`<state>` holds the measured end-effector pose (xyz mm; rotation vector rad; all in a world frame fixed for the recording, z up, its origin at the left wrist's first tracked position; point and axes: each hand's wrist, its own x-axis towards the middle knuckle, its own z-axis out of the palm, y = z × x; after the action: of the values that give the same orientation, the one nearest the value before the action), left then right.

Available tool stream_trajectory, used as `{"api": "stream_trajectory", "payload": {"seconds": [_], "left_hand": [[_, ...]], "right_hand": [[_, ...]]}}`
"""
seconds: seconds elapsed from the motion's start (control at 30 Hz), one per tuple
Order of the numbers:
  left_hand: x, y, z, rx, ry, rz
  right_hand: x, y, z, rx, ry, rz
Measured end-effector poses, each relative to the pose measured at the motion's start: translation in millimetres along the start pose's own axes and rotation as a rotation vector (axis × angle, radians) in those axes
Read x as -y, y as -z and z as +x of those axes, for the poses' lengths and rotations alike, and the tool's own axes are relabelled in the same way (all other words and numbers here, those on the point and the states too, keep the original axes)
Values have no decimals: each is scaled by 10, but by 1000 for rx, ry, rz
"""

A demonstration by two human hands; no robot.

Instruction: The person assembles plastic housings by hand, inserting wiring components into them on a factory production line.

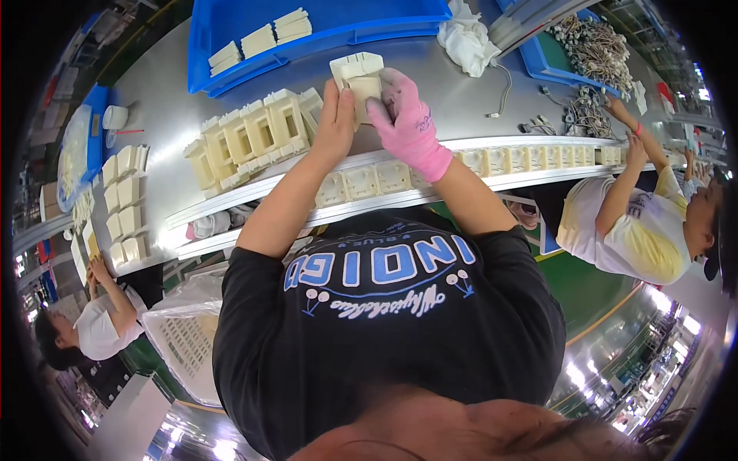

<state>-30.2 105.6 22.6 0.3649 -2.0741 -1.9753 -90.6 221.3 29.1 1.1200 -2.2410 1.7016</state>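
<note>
A cream plastic housing [357, 67] is held up over the metal table between my two hands. My bare left hand [337, 121] presses along its left side with nearly straight fingers. On the other side, my right hand [409, 129] wears a pink glove with greyish fingertips and grips the housing with thumb and curled fingers. Left of my hands stands a row of cream housings with rectangular openings [257, 134], packed side by side. A rail carrying several cream housings [369, 180] runs across under my forearms.
Beyond my hands lies a blue tray [384, 29] with stacked cream strips [257, 40]. A white cloth [465, 42] and a cable [503, 92] lie right of it. A blue bin [542, 65] holds wired connectors. Stacked cream parts [123, 192] stand left. Co-workers work on both sides.
</note>
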Motion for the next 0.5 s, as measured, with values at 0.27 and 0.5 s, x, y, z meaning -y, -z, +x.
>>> {"api": "stream_trajectory", "payload": {"seconds": [0.27, 0.5], "left_hand": [[41, 12, 43, -7, -95, -98], [28, 30, 55, -2, -80, -73]], "right_hand": [[52, 16, 67, 55, 120, -115], [122, 67, 110, 119, 24, -53]]}}
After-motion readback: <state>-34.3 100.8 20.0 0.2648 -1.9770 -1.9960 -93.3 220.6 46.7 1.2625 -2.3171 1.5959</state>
